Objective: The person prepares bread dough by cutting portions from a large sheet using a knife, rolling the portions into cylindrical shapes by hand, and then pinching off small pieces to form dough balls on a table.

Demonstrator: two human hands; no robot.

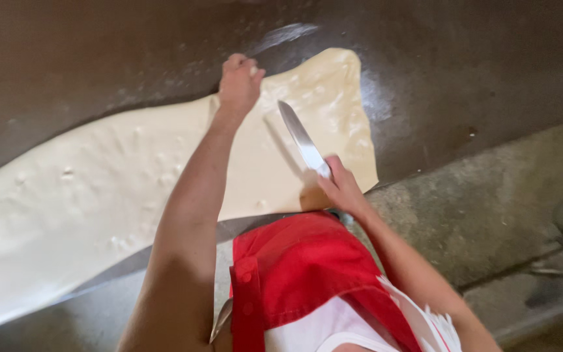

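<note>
Dough [99, 189] lies rolled flat across a dark worktop [457, 72]. The left hand [238, 81] closes on its far edge, pinning it taut, while the right hand [341, 189] grips a knife [302, 138], blade angled over the sheet.

The person wears a bright red apron [307, 267] with a stitched strap and a round fastener, over a white sleeveless top [333, 326] with thin red lines at its edge, and both arms are bare.
</note>
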